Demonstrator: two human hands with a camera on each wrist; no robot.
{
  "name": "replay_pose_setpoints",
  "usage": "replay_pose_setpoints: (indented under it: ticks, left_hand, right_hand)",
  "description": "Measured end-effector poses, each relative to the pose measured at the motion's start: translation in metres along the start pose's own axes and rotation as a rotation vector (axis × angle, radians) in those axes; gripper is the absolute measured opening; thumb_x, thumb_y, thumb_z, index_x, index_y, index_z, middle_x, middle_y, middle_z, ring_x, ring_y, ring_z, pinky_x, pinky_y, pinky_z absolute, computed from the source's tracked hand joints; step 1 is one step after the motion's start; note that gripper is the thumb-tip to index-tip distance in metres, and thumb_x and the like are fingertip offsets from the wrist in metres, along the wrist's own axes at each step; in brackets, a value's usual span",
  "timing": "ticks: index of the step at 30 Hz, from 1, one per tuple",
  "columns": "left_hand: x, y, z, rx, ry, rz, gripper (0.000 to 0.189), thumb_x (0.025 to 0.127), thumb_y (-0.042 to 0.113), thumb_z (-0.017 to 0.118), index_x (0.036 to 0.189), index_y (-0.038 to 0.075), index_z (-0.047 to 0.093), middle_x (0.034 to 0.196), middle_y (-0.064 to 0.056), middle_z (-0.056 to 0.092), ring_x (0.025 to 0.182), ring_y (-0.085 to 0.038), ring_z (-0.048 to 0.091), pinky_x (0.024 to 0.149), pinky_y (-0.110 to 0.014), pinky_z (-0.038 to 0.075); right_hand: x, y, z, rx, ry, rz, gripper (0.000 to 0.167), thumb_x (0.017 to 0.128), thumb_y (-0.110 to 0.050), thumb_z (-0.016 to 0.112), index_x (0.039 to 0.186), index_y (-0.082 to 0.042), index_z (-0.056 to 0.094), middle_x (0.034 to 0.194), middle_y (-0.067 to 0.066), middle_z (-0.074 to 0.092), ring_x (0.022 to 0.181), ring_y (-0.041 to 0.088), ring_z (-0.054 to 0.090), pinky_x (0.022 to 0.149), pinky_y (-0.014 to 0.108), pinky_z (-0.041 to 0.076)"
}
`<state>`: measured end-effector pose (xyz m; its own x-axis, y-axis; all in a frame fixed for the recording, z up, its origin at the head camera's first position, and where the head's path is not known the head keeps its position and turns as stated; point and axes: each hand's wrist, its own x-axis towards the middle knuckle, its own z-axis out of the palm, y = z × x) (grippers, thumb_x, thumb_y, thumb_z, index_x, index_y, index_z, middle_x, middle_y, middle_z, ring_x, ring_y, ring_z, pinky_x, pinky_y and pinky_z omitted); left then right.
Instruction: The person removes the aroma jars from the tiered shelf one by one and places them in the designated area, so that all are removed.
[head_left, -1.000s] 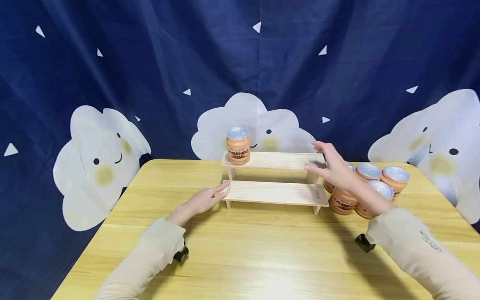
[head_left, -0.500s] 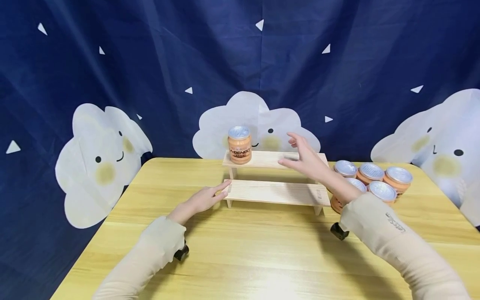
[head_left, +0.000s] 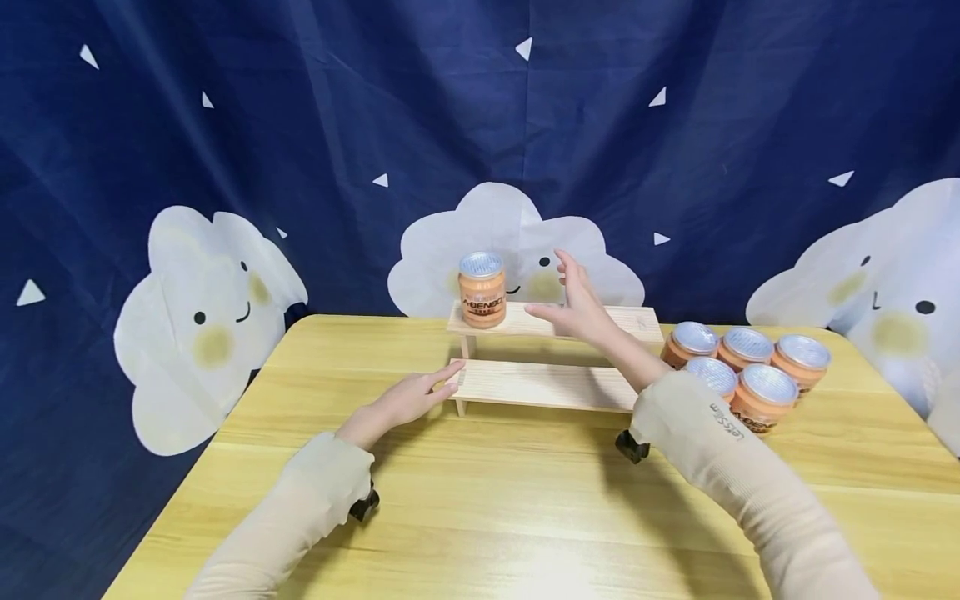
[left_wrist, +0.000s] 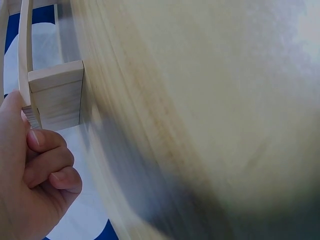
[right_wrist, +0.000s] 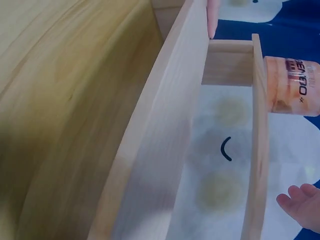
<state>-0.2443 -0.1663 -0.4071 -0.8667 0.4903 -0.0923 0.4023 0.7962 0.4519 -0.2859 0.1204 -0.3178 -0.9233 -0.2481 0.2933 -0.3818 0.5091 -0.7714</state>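
Note:
A pale two-step wooden display stand (head_left: 540, 383) stands on the table. On the left end of its upper step sits an upright orange jar (head_left: 483, 292) with a silver lid, also seen sideways in the right wrist view as the labelled jar (right_wrist: 292, 85). My left hand (head_left: 405, 400) holds the left end of the lower step; in the left wrist view the hand (left_wrist: 40, 170) has its lower fingers curled by the board's end. Above the upper step, right of the jar and apart from it, my right hand (head_left: 581, 308) is spread with nothing in it.
Several matching orange jars (head_left: 763, 396) stand grouped on the wooden table (head_left: 480, 508) at the stand's right, partly behind my right sleeve. A dark blue curtain (head_left: 337, 100) with smiling clouds hangs behind the table's far edge.
My right hand has moved left from the stand's right end to over the middle of its upper step, uncovering the jars on the right. The left hand keeps its place.

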Motion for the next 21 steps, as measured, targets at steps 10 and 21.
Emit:
replay_pose_setpoints:
  ticks: [10, 21]
  left_hand:
    - [0.000, 0.003, 0.001, 0.008, 0.010, 0.006, 0.052, 0.097, 0.044, 0.037, 0.145, 0.030, 0.024, 0.131, -0.011, 0.051, 0.077, -0.018, 0.054, 0.094, -0.042, 0.039]
    - [0.000, 0.002, 0.001, 0.024, 0.006, -0.008, 0.052, 0.097, 0.044, 0.036, 0.145, 0.030, 0.024, 0.127, -0.014, 0.053, 0.081, -0.019, 0.056, 0.095, -0.042, 0.038]
  right_hand:
    - [0.009, 0.002, 0.021, 0.102, -0.005, -0.003, 0.096, 0.077, -0.021, 0.073, 0.146, -0.008, 0.007, 0.139, 0.025, 0.021, 0.124, 0.041, 0.029, 0.094, 0.048, 0.039]
    - [0.017, -0.016, 0.043, 0.091, -0.043, -0.075, 0.094, 0.077, -0.024, 0.073, 0.146, -0.007, 0.010, 0.136, 0.027, 0.028, 0.120, 0.038, 0.036, 0.090, 0.049, 0.041]
